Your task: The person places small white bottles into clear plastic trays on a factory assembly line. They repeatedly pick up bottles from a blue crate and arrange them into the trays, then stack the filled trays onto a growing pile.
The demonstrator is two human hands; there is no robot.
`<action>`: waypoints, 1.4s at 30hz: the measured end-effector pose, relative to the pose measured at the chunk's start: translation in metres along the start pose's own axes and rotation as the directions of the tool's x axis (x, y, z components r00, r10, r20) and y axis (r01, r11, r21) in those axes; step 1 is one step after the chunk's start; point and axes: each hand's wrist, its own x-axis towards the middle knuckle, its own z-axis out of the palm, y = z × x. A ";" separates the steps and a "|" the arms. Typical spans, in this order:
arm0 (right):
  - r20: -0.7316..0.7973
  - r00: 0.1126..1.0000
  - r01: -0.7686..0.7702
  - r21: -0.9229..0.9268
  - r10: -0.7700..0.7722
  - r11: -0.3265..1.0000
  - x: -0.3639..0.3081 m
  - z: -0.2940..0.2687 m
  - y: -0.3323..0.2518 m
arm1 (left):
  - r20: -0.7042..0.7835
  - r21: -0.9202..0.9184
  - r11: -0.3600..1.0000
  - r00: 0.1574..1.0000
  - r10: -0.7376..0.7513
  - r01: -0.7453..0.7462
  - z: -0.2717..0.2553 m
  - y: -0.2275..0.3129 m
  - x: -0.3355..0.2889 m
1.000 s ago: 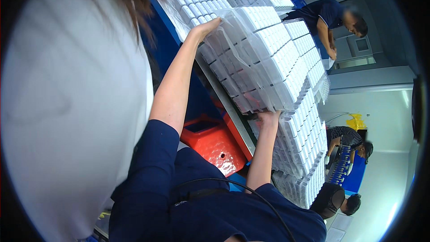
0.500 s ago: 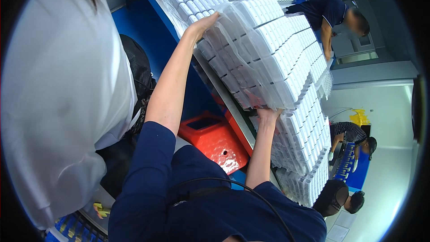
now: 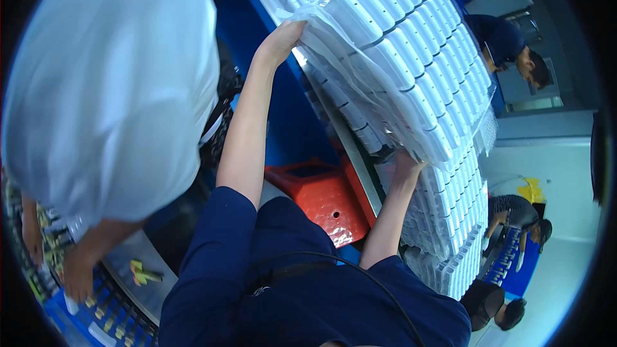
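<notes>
Left hand (image 3: 283, 42) clasps the tray (image 3: 339, 45) at one corner, right hand (image 3: 408, 167) clasps another, fingertips hidden; tray spans between and beyond both; thin plastic could sag and spill white pieces (image 3: 391, 67) if hands go uneven; rim could snag the stack (image 3: 443, 215) beside right hand.

Tray (image 3: 350, 58): left hand (image 3: 283, 40) lay at its left edge, right hand (image 3: 406, 166) at its near edge; stacked trays (image 3: 432, 209) stood to its right, stool (image 3: 321, 202) nearer the person.
</notes>
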 end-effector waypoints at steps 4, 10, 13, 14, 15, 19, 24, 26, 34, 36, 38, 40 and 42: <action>0.103 0.995 -0.055 0.408 0.014 0.911 -0.003 -0.020 0.005 | -0.060 -0.055 0.992 0.992 0.107 -0.111 -0.012 0.005 -0.074; 0.452 0.890 -0.438 0.810 0.060 0.390 -0.004 -0.044 -0.038 | -0.212 -0.056 0.968 0.950 0.228 -0.245 -0.014 0.002 -0.196; 0.303 0.953 -0.207 0.578 0.028 0.789 -0.020 -0.056 -0.055 | -0.286 -0.128 0.962 0.938 0.198 -0.242 0.004 0.011 -0.258; 0.285 0.956 -0.225 0.564 0.069 0.794 -0.030 -0.053 -0.074 | -0.262 -0.017 0.980 0.947 0.186 -0.198 -0.001 0.013 -0.281; 0.324 0.939 -0.301 0.609 0.116 0.733 -0.044 -0.054 -0.097 | -0.241 0.095 0.984 0.956 0.169 -0.150 -0.010 0.017 -0.304; 0.304 0.953 -0.126 0.359 0.012 0.925 -0.088 -0.070 -0.153 | -0.201 0.076 0.986 0.966 0.162 -0.150 -0.007 0.042 -0.399; 0.350 0.936 -0.090 0.144 0.035 0.985 -0.131 -0.056 -0.226 | -0.238 -0.026 0.901 0.878 0.414 -0.432 0.027 0.014 -0.494; 0.405 0.914 -0.066 0.079 0.028 0.995 -0.132 -0.046 -0.248 | -0.274 -0.069 0.953 0.924 0.267 -0.295 0.033 0.008 -0.538; 0.777 0.624 0.033 0.085 -0.087 0.996 -0.143 0.034 -0.307 | -0.274 -0.144 0.979 0.957 0.099 -0.143 0.059 0.013 -0.674; 0.843 0.525 0.031 0.124 -0.122 0.992 -0.146 0.053 -0.319 | -0.329 -0.159 0.976 0.940 0.088 -0.147 0.066 0.026 -0.697; 0.888 0.436 0.030 0.148 -0.146 0.989 -0.151 0.072 -0.319 | -0.415 -0.169 0.972 0.906 0.079 -0.162 0.075 0.033 -0.713; 0.936 0.310 0.054 0.156 -0.165 0.986 -0.162 0.100 -0.335 | -0.519 -0.137 0.971 0.849 0.100 -0.197 0.086 0.030 -0.738; 0.967 0.191 0.068 0.157 -0.167 0.985 -0.184 0.133 -0.340 | -0.621 -0.134 0.971 0.780 0.072 -0.196 0.090 0.014 -0.768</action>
